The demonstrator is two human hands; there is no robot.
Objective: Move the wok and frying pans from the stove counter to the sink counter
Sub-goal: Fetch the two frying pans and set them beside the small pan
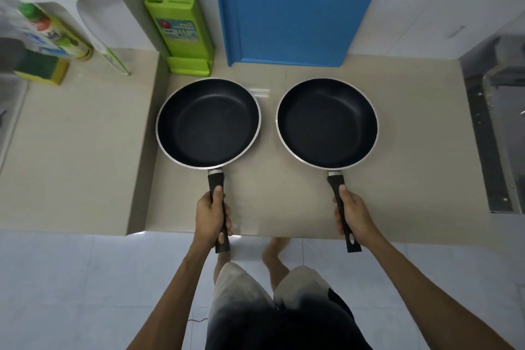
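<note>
Two black non-stick frying pans with silver rims are side by side over the beige counter (412,122). The left frying pan (208,123) has its black handle in my left hand (211,216), fingers wrapped around it. The right frying pan (327,123) is the same kind, and my right hand (353,214) grips its handle. Both handles point toward me over the counter's front edge. I cannot tell whether the pans rest on the counter or hover just above it. No wok is in view.
A blue cutting board (292,23) leans on the back wall behind the pans, with a green knife block (181,34) to its left. The lower counter on the left holds a dish soap bottle (54,34) and a sponge (42,68). The steel stove edge (500,136) is at the right.
</note>
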